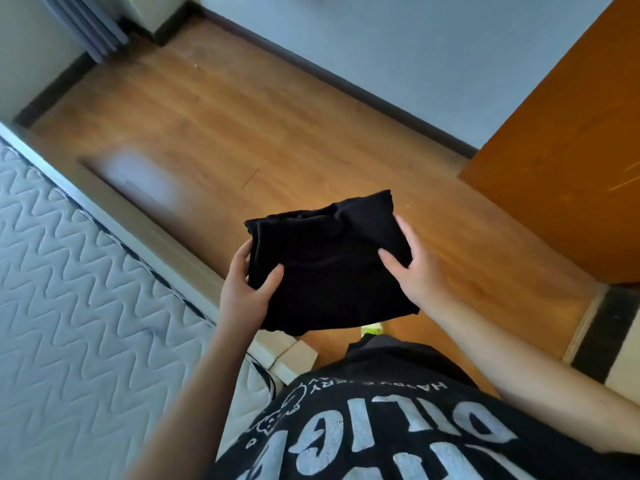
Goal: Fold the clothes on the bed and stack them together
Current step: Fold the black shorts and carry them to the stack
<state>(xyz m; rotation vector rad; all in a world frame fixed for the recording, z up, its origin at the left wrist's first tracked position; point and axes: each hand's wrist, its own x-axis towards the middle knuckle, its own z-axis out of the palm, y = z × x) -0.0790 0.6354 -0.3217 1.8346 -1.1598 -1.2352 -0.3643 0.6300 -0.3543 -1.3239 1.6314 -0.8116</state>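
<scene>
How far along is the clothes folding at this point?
One black garment already looks folded into a compact bundle. The left hand and right hand grip its sides, holding it above the floor beside the bed. It is not yet set down; no stack or other clothes are visible.

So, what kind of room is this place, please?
Most likely a bedroom in a home. A quilted white mattress lies at the left, beside a wooden floor; an orange-brown door stands at the right. Both hands hold a folded black garment.

Wooden floor point(277, 133) meets a dark skirting board point(346, 81); orange door point(571, 150) (right side).
</scene>
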